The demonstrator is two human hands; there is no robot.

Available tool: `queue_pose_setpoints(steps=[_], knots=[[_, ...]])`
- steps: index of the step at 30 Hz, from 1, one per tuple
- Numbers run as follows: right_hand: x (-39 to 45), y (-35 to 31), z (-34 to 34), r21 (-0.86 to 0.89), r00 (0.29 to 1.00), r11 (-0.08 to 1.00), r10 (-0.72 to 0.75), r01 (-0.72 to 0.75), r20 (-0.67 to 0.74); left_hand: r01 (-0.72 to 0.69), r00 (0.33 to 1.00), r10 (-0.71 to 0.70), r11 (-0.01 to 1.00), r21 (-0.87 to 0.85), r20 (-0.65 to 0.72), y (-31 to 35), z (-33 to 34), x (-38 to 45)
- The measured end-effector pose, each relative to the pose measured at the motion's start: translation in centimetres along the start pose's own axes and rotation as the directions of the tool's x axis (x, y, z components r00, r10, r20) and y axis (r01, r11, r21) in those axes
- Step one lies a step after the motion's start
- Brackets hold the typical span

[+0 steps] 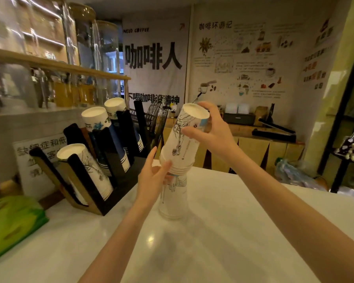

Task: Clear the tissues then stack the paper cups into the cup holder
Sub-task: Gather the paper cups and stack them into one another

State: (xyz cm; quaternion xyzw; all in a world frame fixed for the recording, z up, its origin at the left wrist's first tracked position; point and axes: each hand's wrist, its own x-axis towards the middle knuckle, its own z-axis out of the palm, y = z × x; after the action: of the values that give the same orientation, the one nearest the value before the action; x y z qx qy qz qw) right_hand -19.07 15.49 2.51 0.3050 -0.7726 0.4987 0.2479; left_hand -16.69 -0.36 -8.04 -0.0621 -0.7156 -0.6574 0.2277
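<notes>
An upside-down stack of white paper cups (173,201) with line drawings stands on the white counter (213,231). My left hand (153,178) grips this lower stack near its top. My right hand (208,129) holds a second, tilted batch of nested white cups (184,139) by its closed end, lifted just above the lower stack. The black slanted cup holder (110,160) stands to the left, with a white stack (84,170) in its front slot and blue-and-white stacks (102,127) in the slots behind. No tissues are in view.
A green plastic pack (12,221) lies on the counter's left edge. A printed sign (39,160) leans behind the holder. Glass jars (102,58) stand on wooden shelves at the upper left. A black wire rack (157,119) rises behind the holder.
</notes>
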Motion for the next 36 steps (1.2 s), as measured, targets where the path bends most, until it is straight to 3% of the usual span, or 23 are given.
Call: queue_pose_setpoints(steps=[4,14,20,24,31,36], knots=[[0.3,2.5,2.6,-0.003,0.997,0.998,0.057,-0.057,0.058,0.096,0.995,-0.096,0.995,0.01,-0.005,-2.2,-0.7,-0.4],[-1.7,7.1,6.1,-0.008,0.965,0.98,0.195,-0.196,0.177,0.217,0.943,-0.267,0.946,0.242,0.197,-7.4,-2.1,-1.0],[-2.8,8.2,7.4,-0.074,0.968,0.984,0.173,-0.161,0.183,0.278,0.938,-0.324,0.917,0.288,0.125,-8.9,-2.5,-0.8],[-3.2,8.4,7.4,-0.095,0.973,0.988,0.137,-0.121,0.185,0.199,0.961,-0.254,0.91,0.364,0.109,-9.1,-2.5,-1.2],[-3.5,8.8,7.5,-0.051,0.965,0.99,0.139,-0.131,0.22,0.047,0.948,-0.221,0.805,0.592,0.227,-8.9,-1.7,-2.3],[-3.5,9.2,7.2,0.077,0.968,0.981,0.161,-0.179,0.195,0.038,0.957,-0.187,0.837,0.546,0.221,-9.1,-1.3,-2.7]])
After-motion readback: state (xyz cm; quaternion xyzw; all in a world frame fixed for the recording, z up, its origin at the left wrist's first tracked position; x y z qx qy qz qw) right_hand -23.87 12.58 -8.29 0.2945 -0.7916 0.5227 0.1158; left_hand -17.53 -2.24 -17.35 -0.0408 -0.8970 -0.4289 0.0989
